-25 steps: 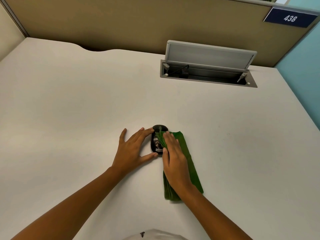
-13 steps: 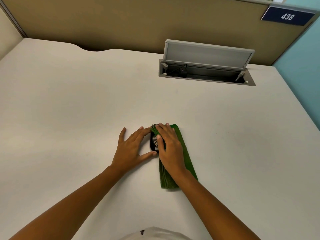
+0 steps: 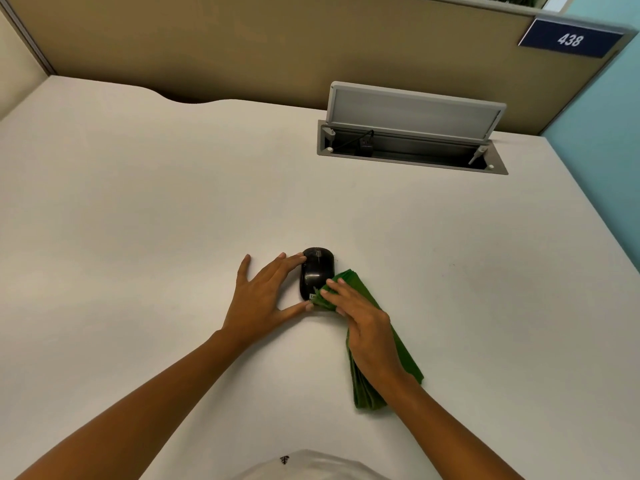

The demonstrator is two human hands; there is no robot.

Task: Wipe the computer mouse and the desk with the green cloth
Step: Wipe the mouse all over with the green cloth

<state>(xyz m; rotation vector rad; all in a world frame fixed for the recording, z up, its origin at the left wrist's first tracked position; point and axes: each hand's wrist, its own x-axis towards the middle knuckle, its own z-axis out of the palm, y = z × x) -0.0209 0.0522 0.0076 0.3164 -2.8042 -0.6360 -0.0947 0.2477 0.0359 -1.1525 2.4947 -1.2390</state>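
Note:
A black computer mouse (image 3: pixel 317 271) rests on the white desk (image 3: pixel 138 220), a little in front of the middle. My left hand (image 3: pixel 265 299) steadies it from the left, index fingertip at its front and thumb at its rear. My right hand (image 3: pixel 363 327) lies flat on the folded green cloth (image 3: pixel 398 351), pressing the cloth's front corner against the mouse's rear right side. The cloth stretches back along the desk under my right wrist.
An open cable hatch (image 3: pixel 408 147) with a raised grey lid is set into the desk at the back right. A tan partition (image 3: pixel 277 46) runs behind the desk, with a blue sign reading 438 (image 3: pixel 569 39) at its right. A teal wall stands on the right.
My right hand has drawn the cloth back off the top of the mouse toward me and to the right, so the mouse's top now shows. My left hand has kept its place.

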